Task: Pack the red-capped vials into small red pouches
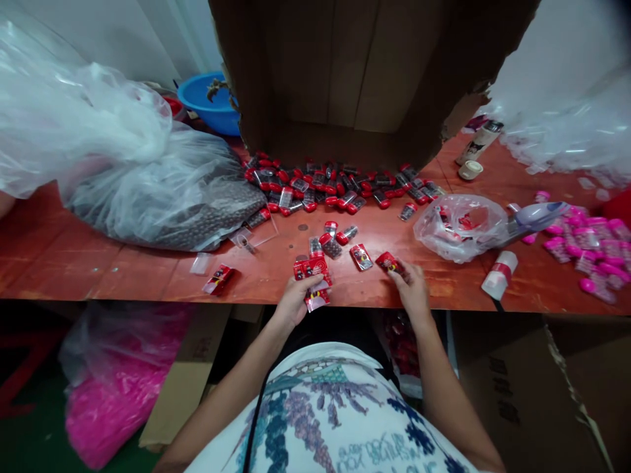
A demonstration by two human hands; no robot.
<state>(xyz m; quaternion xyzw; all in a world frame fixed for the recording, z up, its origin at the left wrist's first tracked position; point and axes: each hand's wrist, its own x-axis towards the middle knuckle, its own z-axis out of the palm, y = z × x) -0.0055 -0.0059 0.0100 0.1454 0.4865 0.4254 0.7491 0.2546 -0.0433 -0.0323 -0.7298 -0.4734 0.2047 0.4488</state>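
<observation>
My left hand (296, 299) is closed on a small stack of red printed packets (312, 279) at the near edge of the red-brown table (98, 263). My right hand (411, 289) pinches one red packet (389, 263) lying on the table. Another red packet (361, 256) lies between the hands, and one more (218, 278) sits off to the left. A few red-capped clear capsules (331, 240) lie just beyond the hands. A long heap of the same capsules (340, 187) stretches in front of the open cardboard box (365, 72).
A big clear bag of dark beads (162, 197) fills the left. A blue basin (210, 102) sits behind it. Right: a small clear bag (456, 226), a grey tool (535, 217), a white bottle (499, 274), pink capsules (591, 246). Under the table: a pink bag (108, 401), cartons.
</observation>
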